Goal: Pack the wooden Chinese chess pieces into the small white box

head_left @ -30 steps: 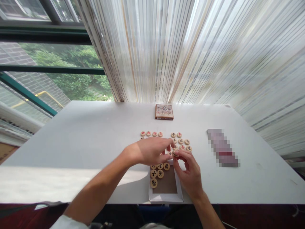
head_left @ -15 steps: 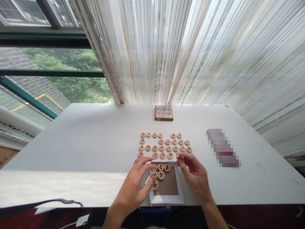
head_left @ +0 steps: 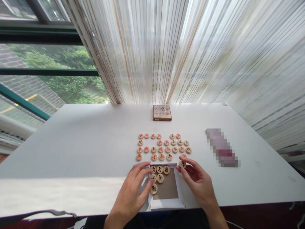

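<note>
A xiangqi piece (head_left: 182, 164) seems pinched in the right-hand grip (head_left: 197, 179).

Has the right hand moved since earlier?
Yes: the right hand has shifted toward the person and outward; its chess piece now sits beside the far right corner of the white card tray, not beyond it.
</note>
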